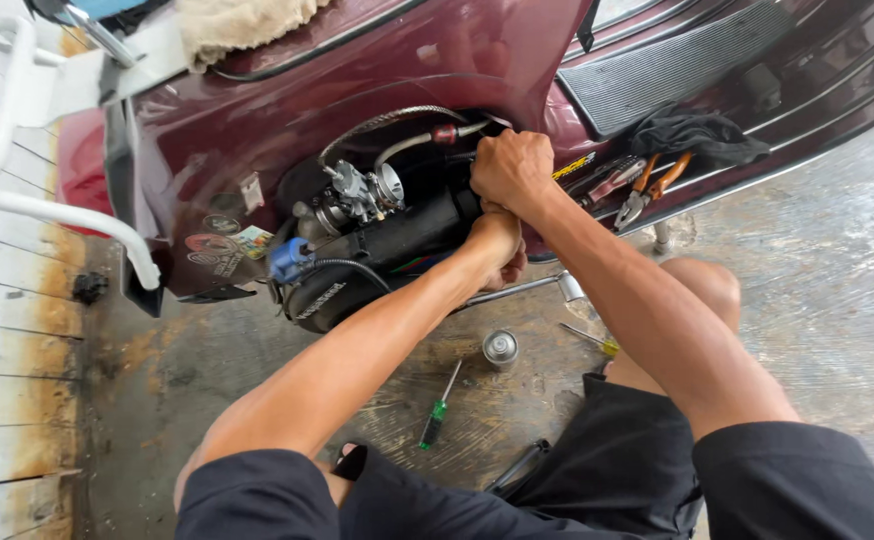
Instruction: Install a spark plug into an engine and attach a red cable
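Hands meet at the open engine bay of the maroon metal scooter body [397,60], which we take as our landmark. Our right hand [510,168] sits at the right edge of that opening, fist closed around something at the end of the black cylindrical engine housing [397,232]; what exactly it grips is hidden under the knuckles. Our left hand [497,245] is just below it, touching it, fingers curled under the housing; whether they clamp a part or only brace we cannot tell. We judge that the two are stacked so that one steadies while the other pulls or turns.

Left of the hands, inside the same opening, sits the silver metal carburettor [362,190], with a braided hose [387,122] arching over it and a blue plastic cap [289,258] lower left.

Tools lie within easy reach. On the scooter's floorboard, right of the opening, orange-handled pliers [652,185] rest beside a crumpled black rag [702,135]. Below the opening, on the ground, lie a green-handled screwdriver [437,410], a small round silver tin [500,347], a yellow-handled screwdriver [597,340] and a long chrome bar [527,288] near our knee.

Underfoot we have stained, scuffed grey concrete [817,300], oil-marked beneath the engine. Left of the scooter, white-painted boards [7,330] with rust streaks and a white tubular rail [17,190] close the space. A beige cloth [242,20] lies on top of the body.
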